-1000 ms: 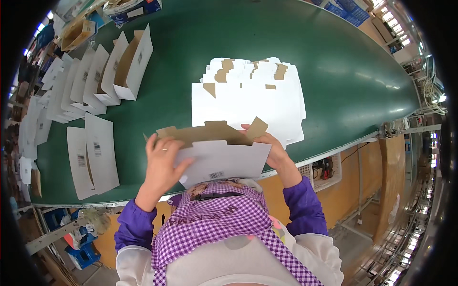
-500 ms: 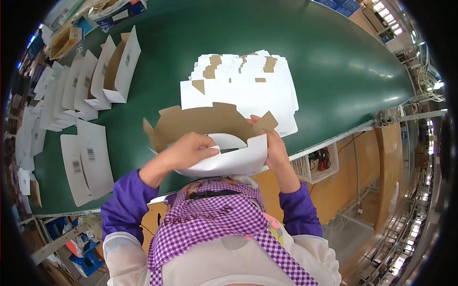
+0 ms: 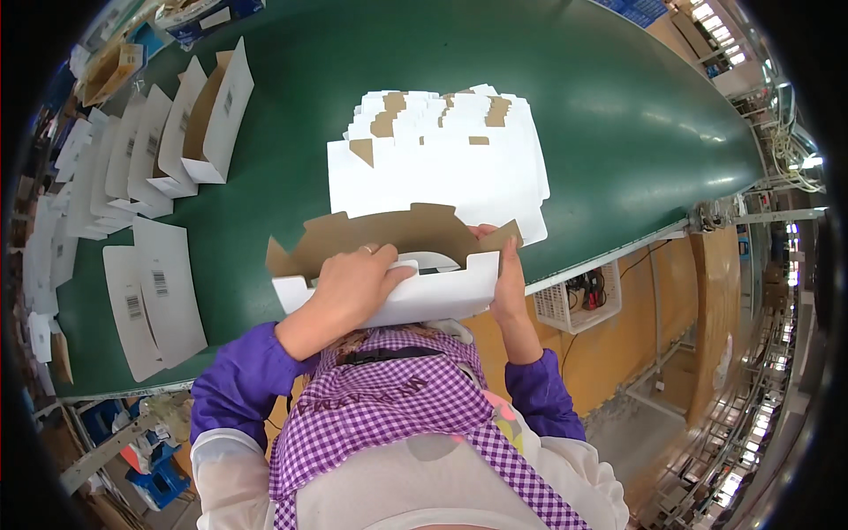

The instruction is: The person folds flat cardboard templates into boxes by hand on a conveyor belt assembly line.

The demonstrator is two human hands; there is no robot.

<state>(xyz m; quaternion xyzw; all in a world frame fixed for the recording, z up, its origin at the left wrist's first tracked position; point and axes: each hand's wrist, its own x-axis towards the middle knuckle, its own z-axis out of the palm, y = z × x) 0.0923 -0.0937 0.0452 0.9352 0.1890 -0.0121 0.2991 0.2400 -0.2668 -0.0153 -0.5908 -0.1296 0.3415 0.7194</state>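
Observation:
A half-folded cardboard box [image 3: 442,296], white outside and brown inside, stands in front of me at the table's near edge, its back panel and end flaps raised. My left hand [image 3: 358,283] grips its near wall, the fingers reaching over the top edge into the box and the thumb pointing right. At the box's right end, my right hand [image 3: 508,278] is closed round the corner, with a brown flap beside its fingers. Just beyond lies a stack of flat white box blanks [image 3: 433,172] with brown patches.
Several folded white boxes [image 3: 216,115] stand in a row at the left of the green table [image 3: 636,115]. Another white box [image 3: 155,296] stands nearer, left of my arm. Below the table's right edge hangs a white basket [image 3: 552,305] with dark and red things inside.
My left hand has moved right along the near wall, its fingers now bent further over into the box. The near wall stands straighter, and its left end flap shows.

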